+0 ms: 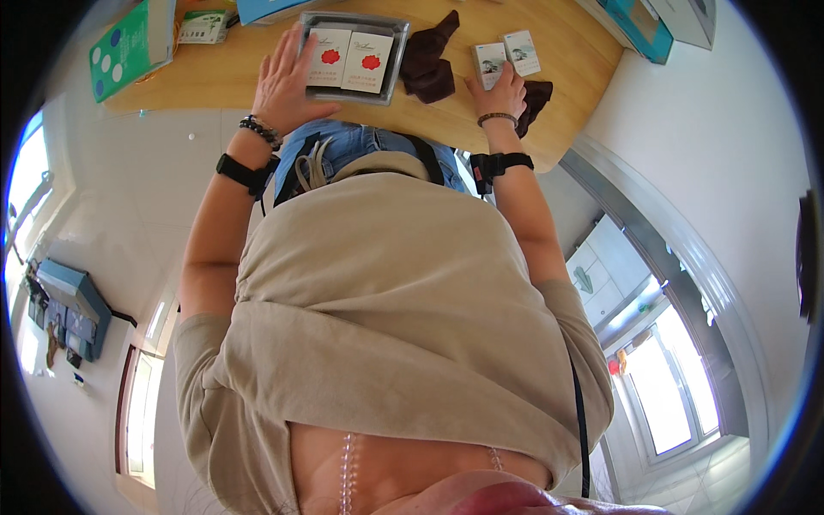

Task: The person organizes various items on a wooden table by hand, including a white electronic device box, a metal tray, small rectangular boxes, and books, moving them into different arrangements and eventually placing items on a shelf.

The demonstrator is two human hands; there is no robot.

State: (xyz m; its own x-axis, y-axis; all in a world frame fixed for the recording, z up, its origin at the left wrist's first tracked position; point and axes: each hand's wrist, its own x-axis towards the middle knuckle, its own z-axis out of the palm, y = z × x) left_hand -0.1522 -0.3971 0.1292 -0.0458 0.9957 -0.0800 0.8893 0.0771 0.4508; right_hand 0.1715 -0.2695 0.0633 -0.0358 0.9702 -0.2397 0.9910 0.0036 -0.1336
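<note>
My left hand [283, 84] lies with its fingers stretched and thumb out along the left rim of a clear plastic tray [400, 51]. Two white packs with red flowers, a left pack [330, 56] and a right pack [371, 62], lie side by side in the tray. My right hand [499, 96] has its thumb and fingers around the near end of a white pack with a tree picture [490, 56]. A second tree-picture pack [523, 53] lies just right of it. Part of a dark brown cloth [537, 106] shows beside my right hand.
Another dark brown cloth [430, 61] lies on the wooden table [206, 84] between the tray and the tree-picture packs. At left are a green box with dots [122, 55] and a small green-and-white box [205, 27]. A blue box [644, 32] stands at the right edge.
</note>
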